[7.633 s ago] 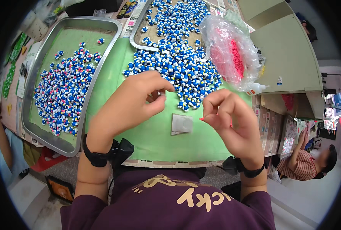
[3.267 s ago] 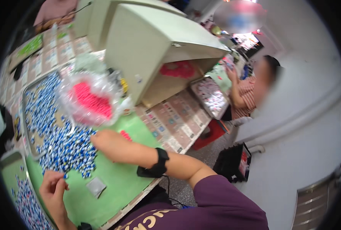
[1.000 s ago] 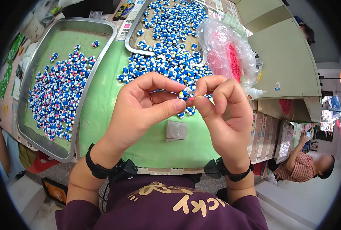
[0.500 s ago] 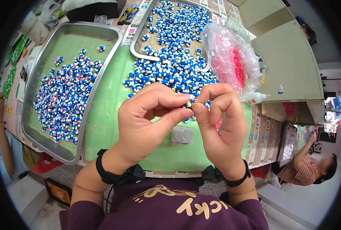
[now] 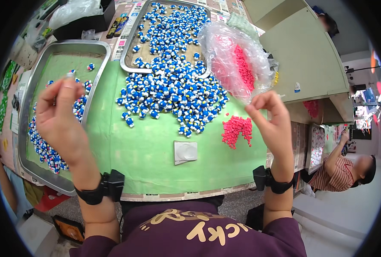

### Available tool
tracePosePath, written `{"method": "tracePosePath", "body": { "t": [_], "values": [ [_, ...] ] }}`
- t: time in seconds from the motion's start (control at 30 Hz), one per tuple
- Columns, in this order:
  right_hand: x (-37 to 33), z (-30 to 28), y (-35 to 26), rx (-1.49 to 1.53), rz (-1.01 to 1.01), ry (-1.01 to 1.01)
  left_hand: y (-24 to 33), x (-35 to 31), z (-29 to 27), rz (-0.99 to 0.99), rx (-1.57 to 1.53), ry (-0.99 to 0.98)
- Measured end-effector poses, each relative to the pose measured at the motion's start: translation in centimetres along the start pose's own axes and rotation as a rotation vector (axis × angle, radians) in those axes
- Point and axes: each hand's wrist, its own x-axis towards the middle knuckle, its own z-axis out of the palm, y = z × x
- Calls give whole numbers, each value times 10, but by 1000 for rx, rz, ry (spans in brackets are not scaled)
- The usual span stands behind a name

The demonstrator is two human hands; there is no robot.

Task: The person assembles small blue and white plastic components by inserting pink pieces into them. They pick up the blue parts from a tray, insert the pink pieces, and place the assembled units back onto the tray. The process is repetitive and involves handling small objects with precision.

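My left hand (image 5: 62,118) hovers over the left metal tray (image 5: 107,58), thumb and fingers pinched on a small figure piece (image 5: 71,75) whose white end shows at the fingertips. In that tray lie many blue-and-white figure pieces (image 5: 44,143) with pink bits on them. My right hand (image 5: 274,122) is raised at the right, thumb and forefinger close together beside the plastic bag; what they hold, if anything, cannot be made out. Small pink pieces (image 5: 237,130) lie in a loose pile to its left. A large heap of blue-and-white figure pieces (image 5: 169,92) spreads across the middle.
The heap spills from a second metal tray (image 5: 124,55) onto the green cloth (image 5: 147,167). A small white block (image 5: 185,152) sits near the front. A clear bag of pink pieces (image 5: 244,70) leans by a beige cabinet (image 5: 306,60). Another person (image 5: 344,171) works at the far right.
My hands have come apart from the middle. The left moved left over the tray with the figure piece; the right moved right. The pink pile and white block are uncovered. The view has shifted.
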Motion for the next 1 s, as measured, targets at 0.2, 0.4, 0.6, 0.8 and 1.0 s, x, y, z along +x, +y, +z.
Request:
{"method": "tracePosePath", "body": {
  "t": [0.2,0.4,0.6,0.8,1.0],
  "values": [
    [-3,18,30,-165,83,-157,8,17,3,8,275,250],
    [2,34,39,-230,96,-146,-7,-11,19,-47,414,-636],
    [2,40,46,-263,100,-163,-5,-31,32,229,620,-1133],
    [-1,32,22,43,84,-147,-11,-31,37,313,659,-1162],
    [-3,31,-37,479,17,-209,-8,-28,34,293,546,-1121]
  ]
}}
